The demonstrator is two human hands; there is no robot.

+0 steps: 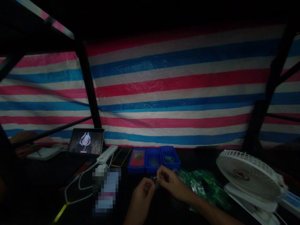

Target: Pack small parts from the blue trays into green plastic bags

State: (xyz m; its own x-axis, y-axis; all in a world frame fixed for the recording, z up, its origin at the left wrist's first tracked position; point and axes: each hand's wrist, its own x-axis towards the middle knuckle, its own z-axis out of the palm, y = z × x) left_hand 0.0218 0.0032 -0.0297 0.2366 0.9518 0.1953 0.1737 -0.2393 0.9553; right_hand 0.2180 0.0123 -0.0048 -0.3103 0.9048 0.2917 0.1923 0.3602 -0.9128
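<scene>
Your two hands meet just in front of the bins (pixel 153 171), on your side of them, over the dark table (pixel 197 161). The small part (pixel 154 180) lies between your fingertips, near the front of the middle bin; it is too dim and tiny for its shape to be made out. Your right hand (pixel 171 184) pinches it between thumb and forefinger. Your left hand (pixel 141 195) has its fingers curled in toward the thumb, right beside the part, but I cannot tell whether they grip it. The three bins stand in a row, each with small pieces inside. Just left of the bins lies the phone (pixel 121 157), then the power strip (pixel 107 154), with the lit tablet (pixel 85 142) farther left. Green bags (pixel 207 187) spread in front and to the right of the bins, and the fan (pixel 249 176) stands well to their right. Behind the bins hangs the striped sheet (pixel 173 84).
</scene>
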